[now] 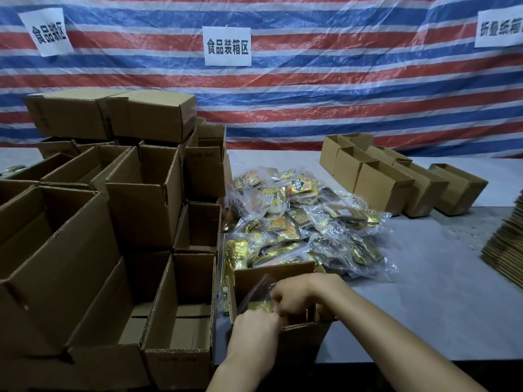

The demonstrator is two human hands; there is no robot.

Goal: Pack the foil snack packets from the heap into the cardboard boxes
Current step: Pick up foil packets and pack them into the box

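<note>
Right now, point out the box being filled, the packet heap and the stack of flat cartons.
box being filled (254, 278): head view, on its far wall.
packet heap (300, 219): head view, on packets near its middle.
stack of flat cartons (506, 250): head view, on its layered edge.

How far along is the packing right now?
Early, by the look of it. Done: two closed boxes on the left stack, contents unseen. In hand: the left hand and right hand grip a packet inside the front box. Left: the heap behind it is large, and the open boxes at the left show bare bottoms.
</note>
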